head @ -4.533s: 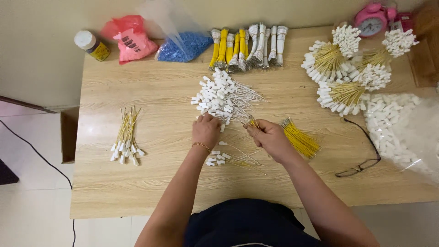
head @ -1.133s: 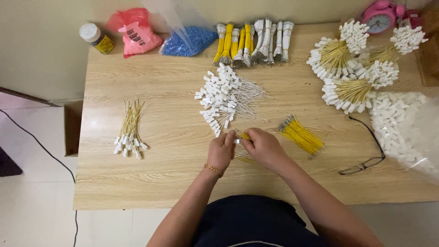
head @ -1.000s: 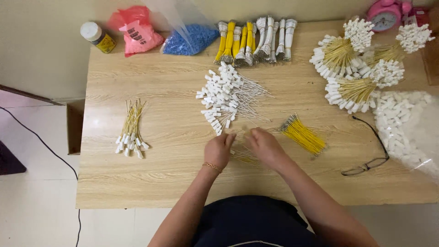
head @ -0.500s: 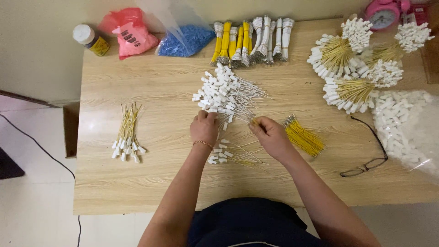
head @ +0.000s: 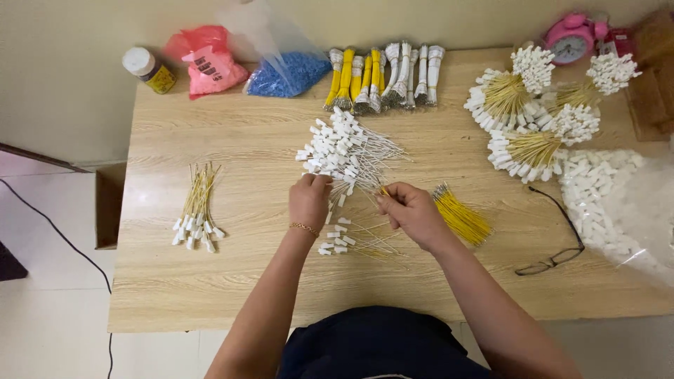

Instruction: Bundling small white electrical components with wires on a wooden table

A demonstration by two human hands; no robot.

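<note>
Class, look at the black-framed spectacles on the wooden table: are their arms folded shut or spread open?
Spread open. The black-framed spectacles lie on the wooden table with one thin arm stretched away from the lenses towards the white pieces.

**White, yellow, and a few bright spots**

The pile of tagged wires [head: 344,147] just beyond the fingers [head: 317,184] of the left hand [head: 309,201] has white tags and pale wires. The loose bundle [head: 460,217] just past the right hand [head: 412,213] is plain yellow. The left wrist bears a thin gold bracelet [head: 304,227]. The table [head: 232,281] is light wood with a fine grain. Far beyond the fingertips lie a red bag [head: 205,62], blue beads [head: 284,74] and a pink clock [head: 570,38].
</note>
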